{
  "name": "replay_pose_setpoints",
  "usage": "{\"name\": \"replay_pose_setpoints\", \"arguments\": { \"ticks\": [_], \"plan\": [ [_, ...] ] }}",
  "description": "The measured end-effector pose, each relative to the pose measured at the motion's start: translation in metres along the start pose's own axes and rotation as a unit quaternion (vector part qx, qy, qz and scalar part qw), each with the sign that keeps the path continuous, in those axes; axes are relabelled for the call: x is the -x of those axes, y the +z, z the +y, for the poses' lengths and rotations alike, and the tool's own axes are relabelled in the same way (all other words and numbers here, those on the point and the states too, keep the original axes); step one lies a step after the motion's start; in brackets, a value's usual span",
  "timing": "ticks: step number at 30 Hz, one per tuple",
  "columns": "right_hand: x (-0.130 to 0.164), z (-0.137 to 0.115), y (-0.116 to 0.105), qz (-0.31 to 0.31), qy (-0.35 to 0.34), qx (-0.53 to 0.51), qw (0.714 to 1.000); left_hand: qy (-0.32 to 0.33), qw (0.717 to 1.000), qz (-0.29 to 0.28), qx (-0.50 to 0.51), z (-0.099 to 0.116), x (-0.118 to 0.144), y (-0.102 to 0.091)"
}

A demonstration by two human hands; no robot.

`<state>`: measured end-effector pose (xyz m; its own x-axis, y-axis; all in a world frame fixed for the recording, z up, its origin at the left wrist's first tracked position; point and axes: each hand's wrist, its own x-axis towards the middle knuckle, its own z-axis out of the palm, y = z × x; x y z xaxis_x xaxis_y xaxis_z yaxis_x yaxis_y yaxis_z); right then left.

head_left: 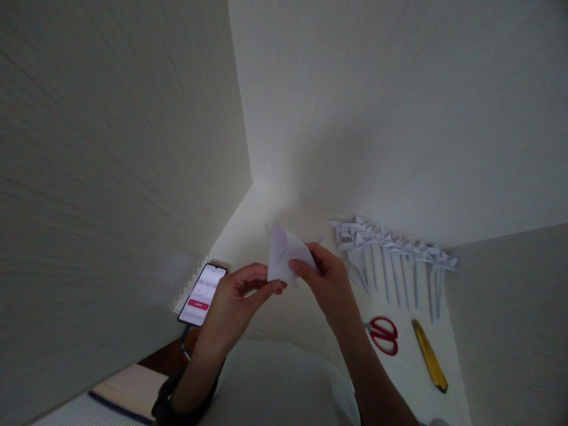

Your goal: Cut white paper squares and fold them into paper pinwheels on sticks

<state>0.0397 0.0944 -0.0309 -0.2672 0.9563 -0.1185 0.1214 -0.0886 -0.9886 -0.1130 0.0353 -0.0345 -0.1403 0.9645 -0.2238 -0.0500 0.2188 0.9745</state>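
A folded sheet of white paper (284,255), roughly triangular with its point up, is held above the table between my two hands. My right hand (326,275) grips its right side, with the thumb pressed on the near face and the fingers behind. At the lower left corner, my left hand (248,296) has thumb and fingertips closed about the paper's bottom edge. Paper flowers (390,242) with rolled white stems lie in a row to the right of my right hand.
Red-handled scissors (384,335) and a yellow utility knife (429,356) lie on the white table (399,373) at the right. A phone (203,294) showing a timer rests beside my left wrist. Pale walls (377,118) enclose the table at the back and sides.
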Motion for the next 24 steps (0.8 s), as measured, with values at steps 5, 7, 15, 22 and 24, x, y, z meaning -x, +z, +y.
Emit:
{"name": "replay_pose_setpoints", "arguments": {
  "ticks": [5, 7, 15, 22, 24],
  "plan": [
    [-0.0002, 0.0013, 0.0004, 0.005, 0.010, -0.017, 1.000, 0.004, 1.000, 0.010, 0.012, 0.0071, 0.0016, 0.0007],
    [0.0000, 0.0008, 0.0007, 0.016, 0.014, -0.028, 0.999, 0.005, 1.000, 0.006, 0.019, 0.0092, 0.0012, 0.0020],
    [0.0040, -0.0001, -0.0003, 0.034, 0.009, -0.034, 0.999, -0.011, 0.998, 0.007, 0.062, 0.0087, -0.0005, 0.0029],
    [0.0041, -0.0022, -0.0002, 0.032, 0.009, -0.021, 0.999, 0.009, 0.999, 0.041, 0.006, 0.0082, 0.0011, 0.0038],
    [0.0041, -0.0036, -0.0024, -0.001, -0.003, 0.003, 1.000, 0.029, 0.997, 0.048, -0.061, 0.0071, 0.0019, 0.0015]
  ]
}}
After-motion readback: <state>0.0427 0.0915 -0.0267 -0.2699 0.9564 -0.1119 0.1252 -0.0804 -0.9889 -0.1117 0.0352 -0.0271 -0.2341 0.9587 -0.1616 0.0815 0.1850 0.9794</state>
